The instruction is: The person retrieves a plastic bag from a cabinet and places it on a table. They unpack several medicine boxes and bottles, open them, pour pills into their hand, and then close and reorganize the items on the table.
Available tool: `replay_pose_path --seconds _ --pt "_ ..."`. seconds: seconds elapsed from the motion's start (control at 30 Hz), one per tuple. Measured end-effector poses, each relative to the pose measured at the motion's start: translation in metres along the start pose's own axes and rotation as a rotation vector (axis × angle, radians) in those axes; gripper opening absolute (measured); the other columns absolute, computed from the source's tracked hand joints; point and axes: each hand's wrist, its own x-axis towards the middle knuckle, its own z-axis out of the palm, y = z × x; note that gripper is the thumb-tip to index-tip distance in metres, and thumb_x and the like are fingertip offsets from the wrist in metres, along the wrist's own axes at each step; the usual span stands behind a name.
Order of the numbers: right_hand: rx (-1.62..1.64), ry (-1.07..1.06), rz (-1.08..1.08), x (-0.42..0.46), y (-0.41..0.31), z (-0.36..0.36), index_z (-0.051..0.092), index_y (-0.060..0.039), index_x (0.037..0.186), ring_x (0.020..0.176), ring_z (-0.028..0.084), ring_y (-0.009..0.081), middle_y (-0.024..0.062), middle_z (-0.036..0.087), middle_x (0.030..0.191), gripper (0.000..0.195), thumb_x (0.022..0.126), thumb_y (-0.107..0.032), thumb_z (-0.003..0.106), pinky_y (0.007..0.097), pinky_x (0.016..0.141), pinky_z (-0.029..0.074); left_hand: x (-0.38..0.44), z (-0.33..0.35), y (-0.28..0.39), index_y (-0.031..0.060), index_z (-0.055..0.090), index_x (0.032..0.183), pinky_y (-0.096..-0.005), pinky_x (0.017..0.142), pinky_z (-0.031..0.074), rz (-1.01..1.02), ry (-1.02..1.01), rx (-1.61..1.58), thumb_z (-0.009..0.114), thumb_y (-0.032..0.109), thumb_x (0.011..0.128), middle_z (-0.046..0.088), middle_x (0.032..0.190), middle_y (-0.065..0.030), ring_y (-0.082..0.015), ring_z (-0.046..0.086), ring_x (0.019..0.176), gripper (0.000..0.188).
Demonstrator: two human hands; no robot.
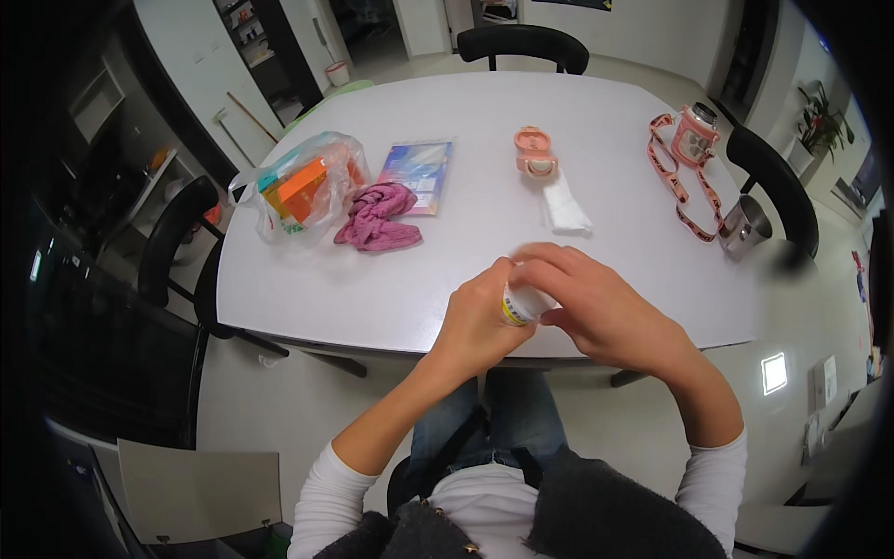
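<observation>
Above the table's near edge, my left hand [482, 318] is wrapped around a small white bottle [529, 302] with a yellow-striped label. My right hand [594, 300] curls over the bottle's top, its fingers and thumb touching it; a cap cannot be made out beneath them. Beyond my hands lies a white folded tissue or packet [566, 206]. A pink flask lid [536, 150] rests at its far end. To the right stands a pink flask [695, 136] without its lid, its printed strap [674, 185] trailing on the table. A steel cup [744, 227] is near the right edge.
On the white table [475, 112], a clear plastic bag [314, 182] holds several boxes. A purple cloth [383, 218] partly overlaps a blue printed packet [418, 171]. Black chairs stand at the left [181, 244], the far side [524, 43] and the right [779, 185].
</observation>
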Motion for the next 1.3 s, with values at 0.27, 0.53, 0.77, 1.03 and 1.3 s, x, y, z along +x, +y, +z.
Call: replay_pose_path --seconds 0.27,0.53,0.77,1.03,1.3 --pt "-0.095 -0.197 0.416 0.013 0.003 0.008 0.055 -0.0024 0.117 0.089 0.059 0.0337 0.0173 0.06 0.109 0.049 0.074 -0.012 0.077 0.0411 0.075 0.05 0.019 0.002 -0.023 0.0036 0.056 0.097 -0.0323 0.069 0.051 -0.024 -0.079 -0.046 0.083 0.012 0.069 0.066 0.083 -0.0106 -0.0213 0.065 0.077 0.04" --pt "0.735 0.455 0.424 -0.005 0.029 0.016 0.054 0.0006 0.116 0.097 0.063 0.0147 0.0087 0.06 0.111 0.048 0.073 0.007 0.075 0.0271 0.077 0.053 0.029 -0.021 -0.049 0.008 0.058 0.102 -0.0286 0.082 0.047 -0.127 -0.219 -0.403 0.086 0.011 0.066 0.062 0.098 -0.0027 -0.015 0.059 0.091 0.046" --pt "0.931 0.466 0.532 -0.015 0.033 0.059 0.056 0.0039 0.116 0.089 0.064 0.0119 0.0119 0.062 0.109 0.05 0.071 0.007 0.078 0.0226 0.073 0.054 0.028 -0.018 -0.06 0.0086 0.057 0.103 -0.0308 0.08 0.048 -0.055 -0.165 -0.37 0.086 0.01 0.066 0.06 0.099 -0.0049 -0.0196 0.06 0.091 0.048" --pt "0.782 0.416 0.617 -0.021 0.038 0.075 0.059 0.0042 0.114 0.078 0.063 0.0123 0.011 0.059 0.106 0.047 0.07 0.006 0.076 0.0227 0.068 0.053 0.045 -0.023 -0.05 0.0056 0.053 0.1 -0.0379 0.064 0.049 0.206 -0.235 0.409 0.071 -0.004 0.067 0.055 0.089 -0.0099 -0.0282 0.06 0.081 0.038" --pt "1.014 0.537 0.63 -0.028 0.038 0.086 0.059 0.0046 0.113 0.086 0.062 0.0125 0.0098 0.057 0.11 0.044 0.072 0.009 0.073 0.0228 0.07 0.054 0.061 -0.025 -0.02 0.0048 0.048 0.097 -0.0414 0.057 0.048 0.286 -0.381 0.629 0.064 -0.007 0.069 0.05 0.086 -0.0108 -0.03 0.057 0.076 0.035"
